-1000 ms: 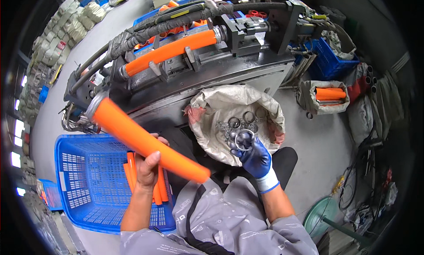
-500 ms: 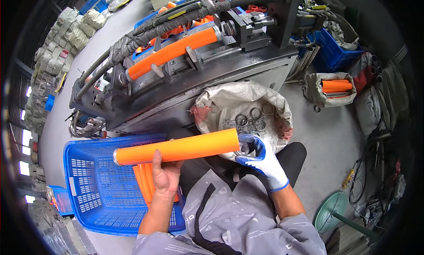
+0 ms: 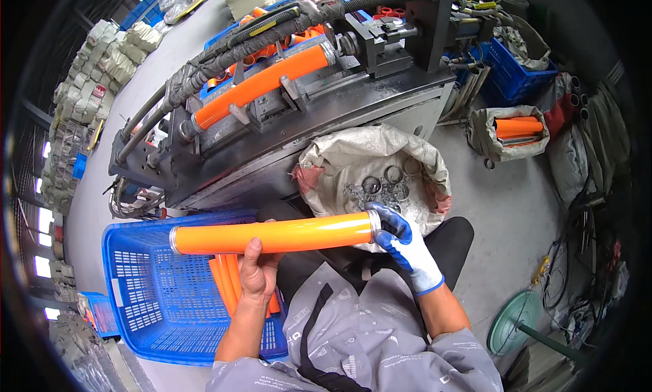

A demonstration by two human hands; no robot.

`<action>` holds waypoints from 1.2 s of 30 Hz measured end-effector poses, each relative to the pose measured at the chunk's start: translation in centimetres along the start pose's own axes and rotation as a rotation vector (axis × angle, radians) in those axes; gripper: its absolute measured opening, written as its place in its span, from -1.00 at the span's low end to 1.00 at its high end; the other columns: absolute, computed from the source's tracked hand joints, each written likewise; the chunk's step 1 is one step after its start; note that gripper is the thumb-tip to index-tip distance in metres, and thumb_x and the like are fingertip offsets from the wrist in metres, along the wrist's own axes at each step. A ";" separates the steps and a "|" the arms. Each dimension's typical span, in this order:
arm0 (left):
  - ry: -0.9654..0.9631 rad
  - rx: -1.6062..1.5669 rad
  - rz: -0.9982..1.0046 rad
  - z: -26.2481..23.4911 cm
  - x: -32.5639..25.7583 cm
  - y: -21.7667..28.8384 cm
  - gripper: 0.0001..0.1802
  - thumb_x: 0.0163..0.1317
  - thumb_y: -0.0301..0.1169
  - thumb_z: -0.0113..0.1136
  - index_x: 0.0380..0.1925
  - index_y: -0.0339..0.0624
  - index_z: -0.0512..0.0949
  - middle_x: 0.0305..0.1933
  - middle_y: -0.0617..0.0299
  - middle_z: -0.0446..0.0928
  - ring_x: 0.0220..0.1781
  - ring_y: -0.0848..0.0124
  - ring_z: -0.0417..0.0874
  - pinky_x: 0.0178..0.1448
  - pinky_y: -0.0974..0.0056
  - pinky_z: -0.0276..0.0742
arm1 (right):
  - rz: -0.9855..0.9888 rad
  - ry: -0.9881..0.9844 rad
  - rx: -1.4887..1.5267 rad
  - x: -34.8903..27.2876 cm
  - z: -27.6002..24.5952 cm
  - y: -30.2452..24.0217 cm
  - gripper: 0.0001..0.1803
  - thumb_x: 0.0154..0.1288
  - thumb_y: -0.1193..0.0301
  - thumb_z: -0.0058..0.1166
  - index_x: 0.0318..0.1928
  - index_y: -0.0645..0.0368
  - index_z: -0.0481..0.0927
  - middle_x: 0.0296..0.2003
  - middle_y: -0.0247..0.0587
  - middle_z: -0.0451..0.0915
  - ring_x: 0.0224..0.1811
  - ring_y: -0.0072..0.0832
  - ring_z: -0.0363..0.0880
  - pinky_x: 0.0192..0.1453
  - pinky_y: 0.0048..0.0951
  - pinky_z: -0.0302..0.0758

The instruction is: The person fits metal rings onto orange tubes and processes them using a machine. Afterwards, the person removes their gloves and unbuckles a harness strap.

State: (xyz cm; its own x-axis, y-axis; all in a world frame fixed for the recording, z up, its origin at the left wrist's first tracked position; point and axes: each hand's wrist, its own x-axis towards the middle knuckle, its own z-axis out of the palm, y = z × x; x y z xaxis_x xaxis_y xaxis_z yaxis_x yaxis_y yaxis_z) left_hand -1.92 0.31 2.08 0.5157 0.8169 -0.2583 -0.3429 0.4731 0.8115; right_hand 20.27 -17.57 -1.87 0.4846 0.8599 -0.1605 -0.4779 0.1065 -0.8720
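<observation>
An orange tube lies nearly level across my lap, with a silver metal end at its left tip and a silver ring round its right tip. My left hand, bare, grips the tube from below near its middle, thumb on the near side. At the right tip, my right hand, in a white and blue work glove, has its fingers curled against the ringed end. Beyond it stands an open woven sack holding several metal rings.
Several orange tubes lie in a blue plastic basket to the left. Ahead is a metal machine with another orange tube mounted on it. A sack of orange tubes and a green round base are at right.
The held tube's right end has come down slightly and to the right, so it lies more level. A silver ring now shows on that end, where my gloved hand has shifted slightly right.
</observation>
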 end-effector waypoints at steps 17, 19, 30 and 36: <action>-0.103 -0.415 -0.165 -0.5 6.3 -1.2 -0.64 0.29 -0.17 0.23 -0.03 -0.15 0.53 0.05 0.14 0.58 0.12 0.25 0.59 0.19 0.09 0.57 | -0.033 0.010 0.125 -0.7 -2.3 0.9 -0.30 0.22 0.40 0.28 0.33 0.27 0.30 0.06 -0.25 0.51 -0.08 -0.60 0.49 0.07 -0.54 0.45; -0.168 -0.321 -0.056 0.3 8.1 -0.6 -0.73 0.32 -0.29 0.18 -0.05 -0.15 0.56 0.05 0.15 0.58 0.13 0.29 0.57 0.27 0.12 0.49 | -0.044 0.044 0.039 -1.0 -2.5 1.2 -0.43 0.31 0.40 0.17 0.29 0.27 0.35 0.03 -0.23 0.54 -0.09 -0.58 0.52 0.06 -0.52 0.45; -0.257 -0.424 0.095 9.5 20.7 4.7 -0.76 0.25 -0.32 0.24 -0.12 -0.14 0.58 -0.07 0.27 0.62 0.06 0.39 0.57 0.19 0.18 0.50 | 0.019 0.232 -0.013 -2.8 -3.3 2.6 -0.48 0.35 0.27 0.13 0.20 0.32 0.43 -0.05 -0.18 0.60 -0.18 -0.53 0.57 -0.08 -0.51 0.51; -0.311 -0.533 -0.019 9.9 16.6 3.4 -0.76 0.23 -0.32 0.25 -0.16 -0.18 0.57 -0.10 0.25 0.61 0.07 0.36 0.57 0.27 0.17 0.47 | 0.014 0.269 0.040 -3.2 -4.4 2.6 -0.55 0.36 0.34 0.12 0.17 0.32 0.45 -0.06 -0.16 0.61 -0.16 -0.52 0.58 -0.05 -0.50 0.51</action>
State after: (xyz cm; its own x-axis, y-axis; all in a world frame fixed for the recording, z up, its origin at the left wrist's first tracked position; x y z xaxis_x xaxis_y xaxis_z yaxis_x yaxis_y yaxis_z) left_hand 13.23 12.18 5.75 0.7029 0.7102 -0.0404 -0.6352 0.6522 0.4137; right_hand 20.71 -22.29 -5.66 0.6523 0.6985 -0.2942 -0.5118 0.1196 -0.8508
